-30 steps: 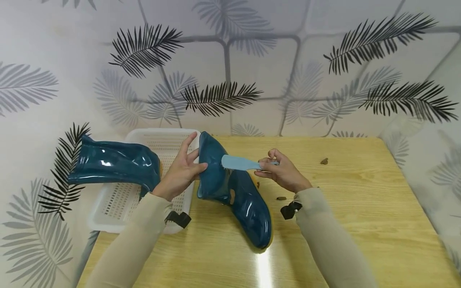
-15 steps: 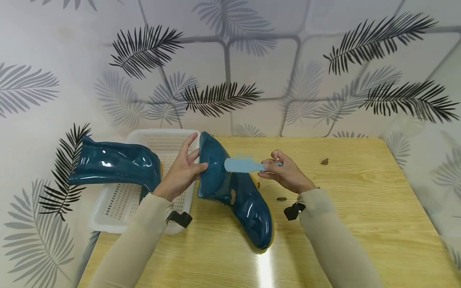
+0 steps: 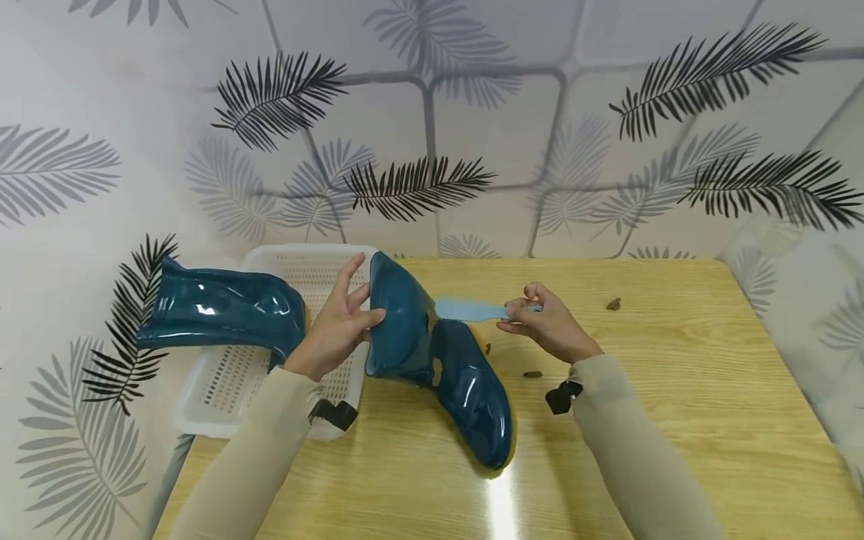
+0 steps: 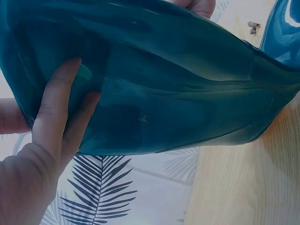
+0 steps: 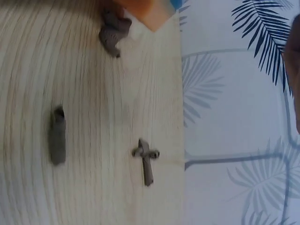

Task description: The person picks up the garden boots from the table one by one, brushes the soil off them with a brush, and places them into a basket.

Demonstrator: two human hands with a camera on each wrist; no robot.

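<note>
A glossy dark teal rubber boot (image 3: 472,405) lies on the table, its shaft raised toward the basket and its toe toward me. My left hand (image 3: 340,322) grips the shaft by its top edge; in the left wrist view, fingers (image 4: 58,101) lie against the teal surface. Brown patches (image 3: 437,371) mark the boot around the ankle. Between thumb and fingers my right hand (image 3: 547,322) pinches the handle of a light blue brush (image 3: 469,309). The brush head is close beside the boot's ankle; whether it touches cannot be told. Its bristles are not visible now.
A white perforated basket (image 3: 229,382) stands at the left, with a second teal boot (image 3: 216,307) lying across it. Small brown lumps (image 3: 613,304) lie on the wooden table (image 3: 675,420); the right wrist view shows a brown lump (image 5: 57,136) closely. A leaf-patterned covering rises behind.
My right hand has drawn the brush to the right, from over the boot's shaft to its ankle edge, turning it on the way. My left hand keeps its grip almost in place.
</note>
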